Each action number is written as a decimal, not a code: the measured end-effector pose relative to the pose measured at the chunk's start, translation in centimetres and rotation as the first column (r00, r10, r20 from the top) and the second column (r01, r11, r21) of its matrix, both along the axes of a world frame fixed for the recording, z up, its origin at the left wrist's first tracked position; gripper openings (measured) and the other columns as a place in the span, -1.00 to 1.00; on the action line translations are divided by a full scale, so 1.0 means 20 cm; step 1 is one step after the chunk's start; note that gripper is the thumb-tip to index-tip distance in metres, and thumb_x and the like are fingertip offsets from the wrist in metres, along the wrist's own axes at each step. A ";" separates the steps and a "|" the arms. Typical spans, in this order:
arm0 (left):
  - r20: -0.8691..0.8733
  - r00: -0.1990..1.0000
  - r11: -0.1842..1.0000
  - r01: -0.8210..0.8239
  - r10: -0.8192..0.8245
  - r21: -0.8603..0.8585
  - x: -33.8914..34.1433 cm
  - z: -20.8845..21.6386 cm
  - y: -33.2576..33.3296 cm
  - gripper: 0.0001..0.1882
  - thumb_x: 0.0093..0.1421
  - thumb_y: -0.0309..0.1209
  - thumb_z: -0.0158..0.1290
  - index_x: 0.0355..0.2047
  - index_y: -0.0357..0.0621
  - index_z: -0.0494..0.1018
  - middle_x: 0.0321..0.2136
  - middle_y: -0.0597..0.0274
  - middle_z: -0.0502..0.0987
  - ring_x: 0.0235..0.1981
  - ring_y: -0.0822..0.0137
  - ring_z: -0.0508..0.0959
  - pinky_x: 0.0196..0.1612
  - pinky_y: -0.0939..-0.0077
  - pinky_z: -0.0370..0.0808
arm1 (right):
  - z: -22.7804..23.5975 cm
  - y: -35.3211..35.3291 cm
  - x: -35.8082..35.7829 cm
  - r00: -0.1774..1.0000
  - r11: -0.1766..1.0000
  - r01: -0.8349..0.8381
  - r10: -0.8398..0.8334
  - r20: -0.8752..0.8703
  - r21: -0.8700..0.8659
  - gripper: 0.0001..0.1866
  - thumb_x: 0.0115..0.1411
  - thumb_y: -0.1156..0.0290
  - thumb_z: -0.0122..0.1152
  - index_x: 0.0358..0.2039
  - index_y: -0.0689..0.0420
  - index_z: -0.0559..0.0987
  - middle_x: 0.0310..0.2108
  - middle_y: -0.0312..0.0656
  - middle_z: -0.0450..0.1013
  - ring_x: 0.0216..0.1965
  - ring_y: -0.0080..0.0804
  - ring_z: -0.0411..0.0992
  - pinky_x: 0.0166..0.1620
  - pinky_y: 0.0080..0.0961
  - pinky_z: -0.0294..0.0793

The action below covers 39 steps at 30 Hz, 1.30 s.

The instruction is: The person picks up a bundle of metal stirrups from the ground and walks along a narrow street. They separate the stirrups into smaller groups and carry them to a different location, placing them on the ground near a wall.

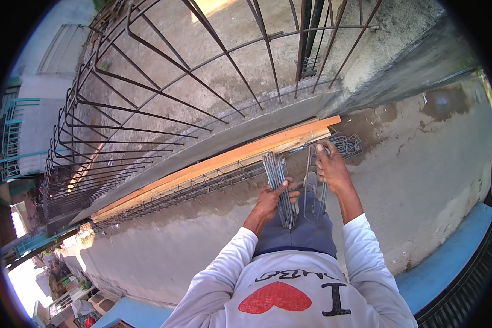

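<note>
My left hand (pixel 267 202) is closed around a thick bundle of bent steel stirrups (pixel 277 174), which stands nearly upright in front of my thighs. To its right, my right hand (pixel 333 167) grips a few more stirrups (pixel 324 192) near their upper end, fingers curled over the wire. Their narrow loops hang down in front of my legs, apart from the bundle. Just beyond my hands, a long rebar cage (pixel 224 179) lies on the ground. More stirrups (pixel 349 145) are gathered at the cage's right end, past my right hand.
Long wooden boards (pixel 251 148) lie between the cage and a low concrete wall (pixel 202 143). Bent rebar rods (pixel 194 71) rise from that wall and arch overhead. Concrete ground (pixel 404 180) spreads to the right, with a wet patch and a blue ledge (pixel 448 262).
</note>
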<state>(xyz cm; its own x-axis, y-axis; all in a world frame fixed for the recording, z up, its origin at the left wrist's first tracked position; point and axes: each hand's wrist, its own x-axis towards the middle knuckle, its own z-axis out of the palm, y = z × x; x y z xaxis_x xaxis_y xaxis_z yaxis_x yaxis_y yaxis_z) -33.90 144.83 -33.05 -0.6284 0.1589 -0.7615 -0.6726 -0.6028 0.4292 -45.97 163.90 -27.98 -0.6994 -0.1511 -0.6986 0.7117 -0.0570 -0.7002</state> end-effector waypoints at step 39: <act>-0.092 0.995 0.976 -0.015 0.036 0.216 0.01 0.14 -0.16 -0.62 0.34 -0.23 0.14 0.05 -0.18 0.44 -0.20 0.04 0.62 -0.26 0.11 0.68 -0.22 0.24 0.66 | -0.39 -0.32 0.06 0.977 0.939 -0.112 0.163 0.136 -0.325 -0.59 0.37 -0.05 0.16 -0.14 0.08 0.51 -0.58 -0.45 0.24 -0.67 -0.72 0.11 -0.66 -0.69 0.09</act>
